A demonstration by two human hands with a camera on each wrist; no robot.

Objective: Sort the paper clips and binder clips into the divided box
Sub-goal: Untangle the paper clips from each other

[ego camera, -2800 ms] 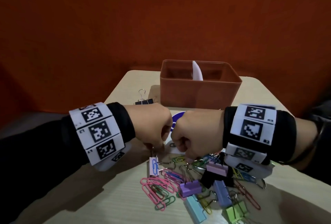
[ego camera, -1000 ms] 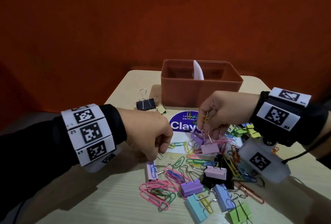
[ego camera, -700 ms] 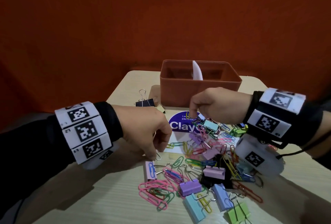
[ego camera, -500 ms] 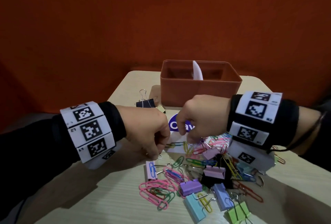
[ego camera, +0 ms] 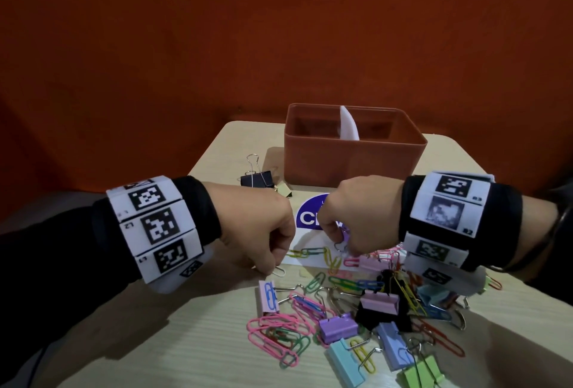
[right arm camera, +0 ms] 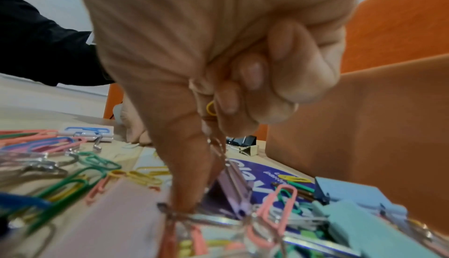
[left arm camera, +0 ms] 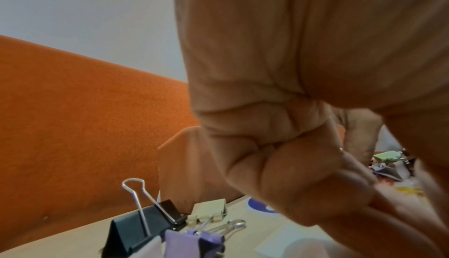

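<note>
Two compartments of the divided box [ego camera: 353, 156] are too shadowed to show any contents. Right hand [ego camera: 356, 214] pinches a lilac binder clip [right arm camera: 234, 183] by its wire handles and hides a yellow paper clip [right arm camera: 210, 108] in curled fingers. Left hand [ego camera: 257, 226] fingertips press one white paper clip [ego camera: 279, 272]; whether they pinch it is unclear.

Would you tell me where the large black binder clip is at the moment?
In the head view, the black binder clip stands left of the brown box, touching a beige binder clip.

Pale wood-grain table [ego camera: 198, 353], blue-and-white printed card [ego camera: 305, 217], orange wall [ego camera: 279, 30]
</note>
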